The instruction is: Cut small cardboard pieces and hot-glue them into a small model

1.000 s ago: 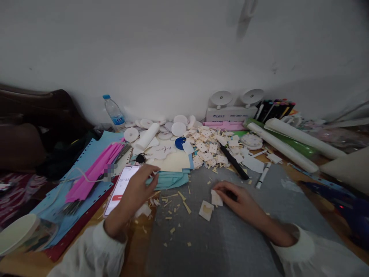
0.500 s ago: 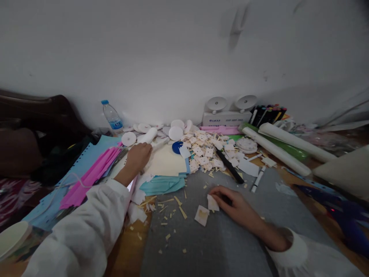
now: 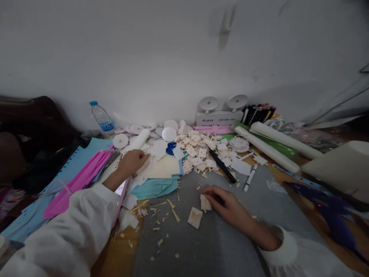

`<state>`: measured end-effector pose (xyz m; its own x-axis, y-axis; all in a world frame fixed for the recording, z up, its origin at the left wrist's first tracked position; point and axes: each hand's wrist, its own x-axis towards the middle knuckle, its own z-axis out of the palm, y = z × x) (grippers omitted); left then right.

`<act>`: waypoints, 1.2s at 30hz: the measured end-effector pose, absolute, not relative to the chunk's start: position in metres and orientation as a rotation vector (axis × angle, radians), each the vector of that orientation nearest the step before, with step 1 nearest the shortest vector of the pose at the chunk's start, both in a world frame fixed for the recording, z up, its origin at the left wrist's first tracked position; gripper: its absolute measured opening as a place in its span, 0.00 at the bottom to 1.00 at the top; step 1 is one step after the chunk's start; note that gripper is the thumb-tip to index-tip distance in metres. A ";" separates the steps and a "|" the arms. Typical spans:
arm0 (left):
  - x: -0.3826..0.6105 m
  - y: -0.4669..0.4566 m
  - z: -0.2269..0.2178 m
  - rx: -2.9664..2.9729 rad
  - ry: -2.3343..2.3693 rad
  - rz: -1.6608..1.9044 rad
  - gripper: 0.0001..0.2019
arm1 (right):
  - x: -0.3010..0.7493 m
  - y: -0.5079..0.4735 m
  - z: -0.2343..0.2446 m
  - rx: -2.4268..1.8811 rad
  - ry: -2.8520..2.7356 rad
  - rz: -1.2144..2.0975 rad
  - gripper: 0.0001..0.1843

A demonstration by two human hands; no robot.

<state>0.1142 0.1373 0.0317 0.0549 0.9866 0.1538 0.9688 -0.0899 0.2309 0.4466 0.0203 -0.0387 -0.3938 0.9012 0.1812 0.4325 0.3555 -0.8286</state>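
Observation:
My left hand (image 3: 128,166) is closed, its fingertips curled over a cream sheet (image 3: 164,167); what they hold, if anything, is hidden. Just beyond them lies a piece of white paper (image 3: 158,149), partly beside a dark blue disc (image 3: 171,148). My right hand (image 3: 226,204) pinches a small white paper square (image 3: 205,202) by its edge, low over the grey mat (image 3: 173,246). Left of it, on the mat, lies another white square (image 3: 195,217) with a yellowish patch. Folded teal paper (image 3: 155,187) sits below the cream sheet.
Behind the mat is a heap of small cream pieces (image 3: 197,152) with a black-handled tool (image 3: 221,165) on it. A marker (image 3: 250,177) and a dark blue glue gun (image 3: 325,211) lie at the right. A water bottle (image 3: 102,118) and pink paper (image 3: 77,181) are at the left.
The view has swung slightly right. The white paper near my left fingertips now lies flatter and broader, apart from the hand. My right hand still pinches the square in the same spot.

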 end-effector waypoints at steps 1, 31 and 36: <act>0.116 0.133 0.027 2.230 2.036 0.388 0.18 | 0.447 0.021 -0.040 -1.161 -1.963 0.904 0.11; 0.211 -0.040 0.013 1.894 1.304 0.737 0.08 | 0.523 -0.097 -0.021 -1.352 -1.966 -0.051 0.15; 0.228 -0.048 0.009 1.975 1.231 0.545 0.08 | 0.551 -0.094 -0.025 -1.649 -1.719 0.038 0.10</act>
<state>0.2284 -0.0478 0.0091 0.4513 0.8920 -0.0253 0.5809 -0.2721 0.7672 0.5508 -0.0943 -0.0250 0.1013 0.8728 0.4775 0.8507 0.1728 -0.4964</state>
